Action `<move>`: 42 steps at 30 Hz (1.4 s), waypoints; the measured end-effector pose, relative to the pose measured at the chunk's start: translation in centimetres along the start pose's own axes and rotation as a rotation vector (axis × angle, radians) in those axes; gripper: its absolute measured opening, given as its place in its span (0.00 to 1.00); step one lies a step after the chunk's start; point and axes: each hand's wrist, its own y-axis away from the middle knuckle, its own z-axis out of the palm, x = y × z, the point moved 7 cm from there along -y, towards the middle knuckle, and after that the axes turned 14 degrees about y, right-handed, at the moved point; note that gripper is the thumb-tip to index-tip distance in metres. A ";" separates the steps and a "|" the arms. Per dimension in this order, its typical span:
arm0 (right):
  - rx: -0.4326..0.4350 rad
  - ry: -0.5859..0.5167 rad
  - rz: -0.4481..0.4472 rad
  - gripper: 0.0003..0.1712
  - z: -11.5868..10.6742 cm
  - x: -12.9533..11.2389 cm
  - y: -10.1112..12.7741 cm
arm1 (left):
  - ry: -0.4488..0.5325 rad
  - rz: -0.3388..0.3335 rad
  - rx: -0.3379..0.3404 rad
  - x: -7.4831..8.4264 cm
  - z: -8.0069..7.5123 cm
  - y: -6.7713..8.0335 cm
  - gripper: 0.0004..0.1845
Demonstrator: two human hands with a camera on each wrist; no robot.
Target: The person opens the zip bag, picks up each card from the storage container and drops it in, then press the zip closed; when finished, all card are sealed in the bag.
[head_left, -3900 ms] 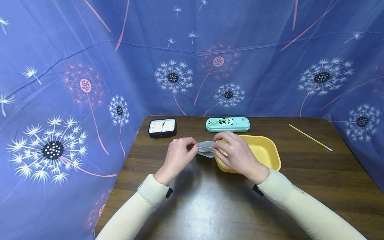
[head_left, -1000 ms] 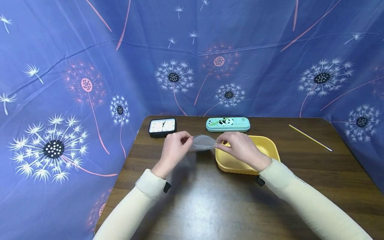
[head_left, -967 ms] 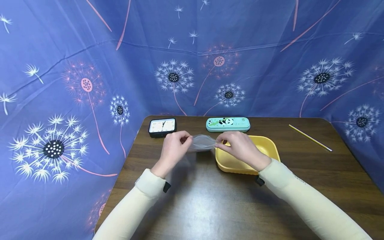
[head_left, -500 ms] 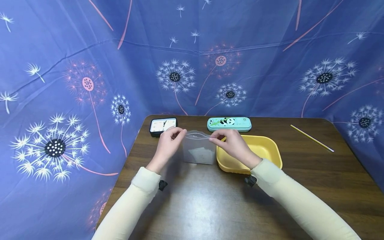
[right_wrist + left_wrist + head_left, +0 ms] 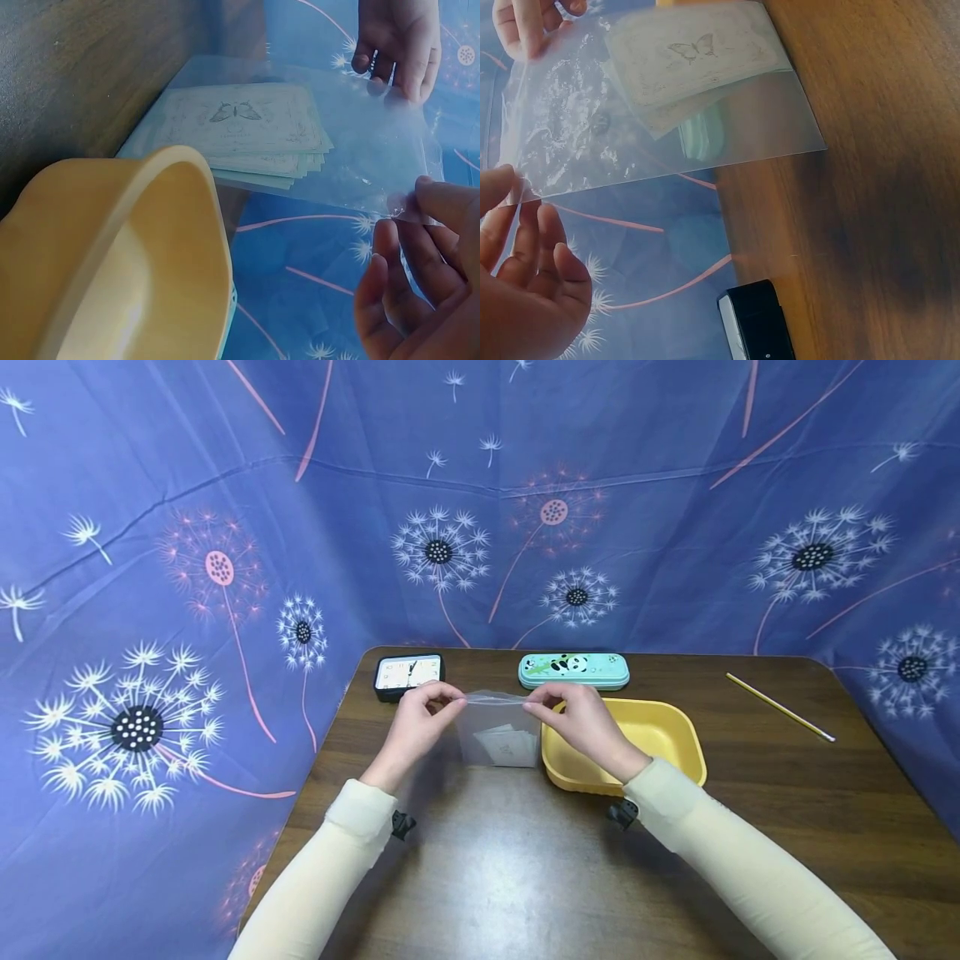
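1. Now both hands hold a clear zip bag [image 5: 498, 731] upright above the desk [image 5: 525, 860], just left of the yellow tray [image 5: 678, 739].
2. Left hand [image 5: 416, 722] pinches the bag's top left corner between thumb and fingers; right hand [image 5: 581, 718] pinches the top right corner.
3. Butterfly cards [image 5: 247, 127] already sit inside at the bottom, so loading looks done.
4. Judging by the taut top edge, sealing seems under way; whether the strip is closed I cannot tell.

alarm clock [image 5: 408, 677], panda pencil case [image 5: 573, 670], pencil [image 5: 780, 707]
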 end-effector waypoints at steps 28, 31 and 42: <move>0.051 0.358 -0.291 0.08 2.8 -6.9 -3.1 | -0.093 0.193 0.049 0.5 0.7 0.6 0.03; 0.071 0.395 -0.317 0.05 3.3 -7.8 -3.4 | -0.095 0.203 0.055 0.6 0.7 0.7 0.03; 0.098 0.398 -0.338 0.03 3.5 -8.2 -3.6 | -0.100 0.251 0.064 1.1 1.0 0.7 0.03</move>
